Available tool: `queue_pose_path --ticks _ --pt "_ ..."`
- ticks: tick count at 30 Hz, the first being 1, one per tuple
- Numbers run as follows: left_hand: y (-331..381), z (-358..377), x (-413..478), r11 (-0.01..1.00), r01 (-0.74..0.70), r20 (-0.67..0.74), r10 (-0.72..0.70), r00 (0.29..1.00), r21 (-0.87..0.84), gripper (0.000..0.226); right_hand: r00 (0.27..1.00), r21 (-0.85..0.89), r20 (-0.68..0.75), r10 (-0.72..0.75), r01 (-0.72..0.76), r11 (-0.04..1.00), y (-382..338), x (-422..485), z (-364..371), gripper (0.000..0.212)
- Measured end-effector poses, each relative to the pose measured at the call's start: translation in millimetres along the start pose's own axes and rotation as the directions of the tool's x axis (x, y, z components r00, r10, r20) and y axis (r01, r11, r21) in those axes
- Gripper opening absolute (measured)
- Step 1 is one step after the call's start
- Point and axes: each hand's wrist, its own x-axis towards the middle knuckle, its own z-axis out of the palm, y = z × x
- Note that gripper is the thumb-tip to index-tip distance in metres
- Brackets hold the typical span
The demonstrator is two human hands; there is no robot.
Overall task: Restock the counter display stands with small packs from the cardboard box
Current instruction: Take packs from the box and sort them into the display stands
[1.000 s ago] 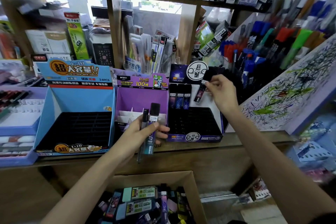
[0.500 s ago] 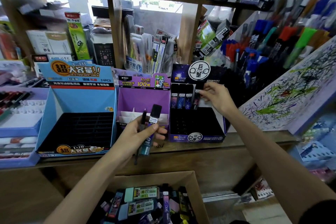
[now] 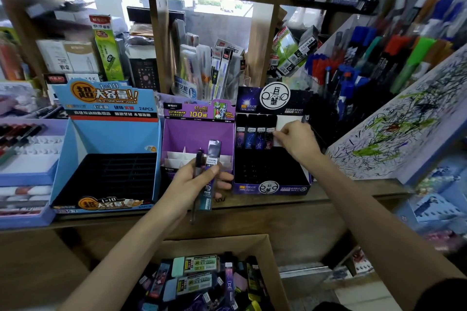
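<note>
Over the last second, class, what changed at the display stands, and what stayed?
The right hand lowered its dark pack into the back row of the dark stand, making four there; whether it has let go is unclear. The left hand still holds two packs; the cardboard box is unmoved.

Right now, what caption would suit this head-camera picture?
Right hand pinches the fourth pack standing in the dark stand; left hand holds spare packs.
</note>
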Motion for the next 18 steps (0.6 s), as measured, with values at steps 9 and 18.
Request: queue_pose_path --ticks 9,18 --pt "6.2 24.0 1.5 1.0 0.001 0.076 0.001 0.997 -0.019 0.02 0.929 0.737 0.241 -0.281 0.013 0.675 -63.2 -87.1 -14.0 0.007" --pt "10.7 21.4 8.5 0.986 -0.053 -0.044 0.061 0.997 0.158 0.02 0.982 0.787 0.011 -0.191 0.109 0.607 -34.0 -53.5 -66.9 0.01"
